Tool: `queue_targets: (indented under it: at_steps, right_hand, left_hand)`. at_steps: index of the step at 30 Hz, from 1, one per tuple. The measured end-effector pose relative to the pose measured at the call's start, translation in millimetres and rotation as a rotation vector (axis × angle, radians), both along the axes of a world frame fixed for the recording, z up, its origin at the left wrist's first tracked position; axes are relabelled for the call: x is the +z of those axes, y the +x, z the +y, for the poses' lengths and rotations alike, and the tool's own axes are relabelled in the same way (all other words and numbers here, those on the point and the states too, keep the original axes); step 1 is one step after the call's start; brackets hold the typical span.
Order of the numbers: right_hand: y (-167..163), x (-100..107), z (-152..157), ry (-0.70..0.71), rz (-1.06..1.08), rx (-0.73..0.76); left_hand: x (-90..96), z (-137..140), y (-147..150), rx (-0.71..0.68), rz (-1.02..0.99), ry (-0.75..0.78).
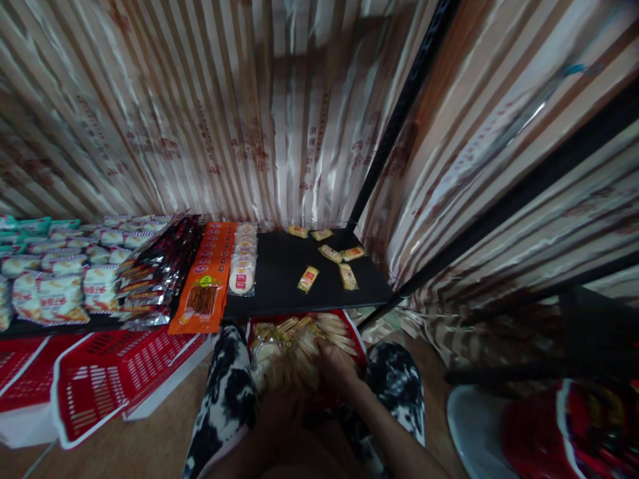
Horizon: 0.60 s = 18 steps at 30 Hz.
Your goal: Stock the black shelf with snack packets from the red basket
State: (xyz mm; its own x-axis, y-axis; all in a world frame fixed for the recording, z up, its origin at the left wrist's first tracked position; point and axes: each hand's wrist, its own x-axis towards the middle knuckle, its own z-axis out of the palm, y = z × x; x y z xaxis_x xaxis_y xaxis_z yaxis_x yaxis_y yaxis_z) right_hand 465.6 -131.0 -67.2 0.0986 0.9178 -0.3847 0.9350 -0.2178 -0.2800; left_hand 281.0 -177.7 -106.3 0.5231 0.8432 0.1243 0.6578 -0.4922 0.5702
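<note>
Between my knees stands a red basket (355,332) filled with small wrapped biscuits (335,327) in clear and yellowish packets. My right hand (335,364) reaches in from the right, its fingers curled over several of these packets. Low at the basket's near side, my left hand (282,399) is dark and blurred, and its fingers cannot be made out. Just beyond the basket is a black shelf (277,266). Several of the same yellow packets lie scattered on it, among them one near the front (308,279).
Left along the shelf run round white packets (241,279), orange snack bags (202,293), dark stick packs (154,279) and white bags (52,293). Red baskets (94,379) stand below. Black posts (424,273) rise at right, near a white stool (472,426) and a red container (532,426).
</note>
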Motion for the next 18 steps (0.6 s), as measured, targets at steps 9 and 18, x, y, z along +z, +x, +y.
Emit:
queue_targets:
  at_steps: [9,18]
  right_hand:
    - [25,14,-6,0.313,0.249,-0.123]
    - [36,57,-17,0.504,0.409,-0.253]
  left_hand:
    - [36.9,20,13,0.075,-0.115,-0.209]
    - [43.9,30,19,0.441,-0.684,-0.695]
